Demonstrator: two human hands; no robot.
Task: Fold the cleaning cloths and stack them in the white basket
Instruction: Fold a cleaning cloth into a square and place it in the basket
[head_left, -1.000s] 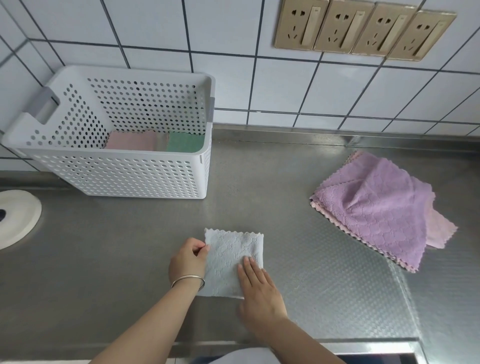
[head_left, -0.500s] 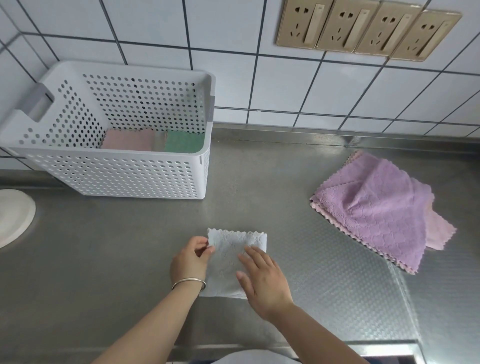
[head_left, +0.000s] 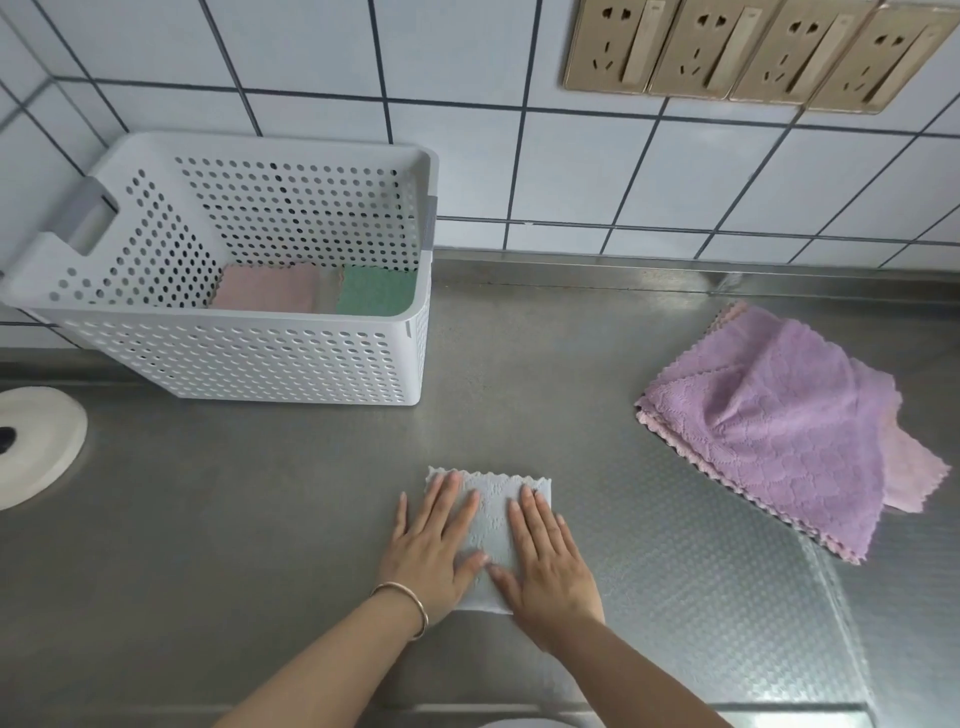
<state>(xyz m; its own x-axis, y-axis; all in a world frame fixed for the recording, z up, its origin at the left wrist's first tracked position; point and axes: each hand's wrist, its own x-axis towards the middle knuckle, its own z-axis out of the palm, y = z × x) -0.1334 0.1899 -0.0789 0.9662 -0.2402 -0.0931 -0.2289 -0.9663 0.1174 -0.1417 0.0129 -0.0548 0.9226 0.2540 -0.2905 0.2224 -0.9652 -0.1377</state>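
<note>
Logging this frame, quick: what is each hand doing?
Left hand: open, pressing flat on the folded grey cloth.
Right hand: open, flat on the same cloth.

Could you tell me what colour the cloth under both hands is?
Pale grey cloth, head view.

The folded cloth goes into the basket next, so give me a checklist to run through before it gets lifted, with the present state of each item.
1. Grey cloth folded into a compact square: ok, it lies flat on the counter.
2. Left hand and right hand both on the cloth: ok, fingers straight, pressing it flat; no grip taken yet.
3. Room in the white basket: ok, the pink folded cloth and green folded cloth lie low inside.
4. Path from cloth to basket: ok, bare counter between them.
5. More cloths left to fold: not ok, the purple cloth pile sits unfolded to the right.
6. Layers in the fold aligned: cannot tell, hands cover it.
</note>
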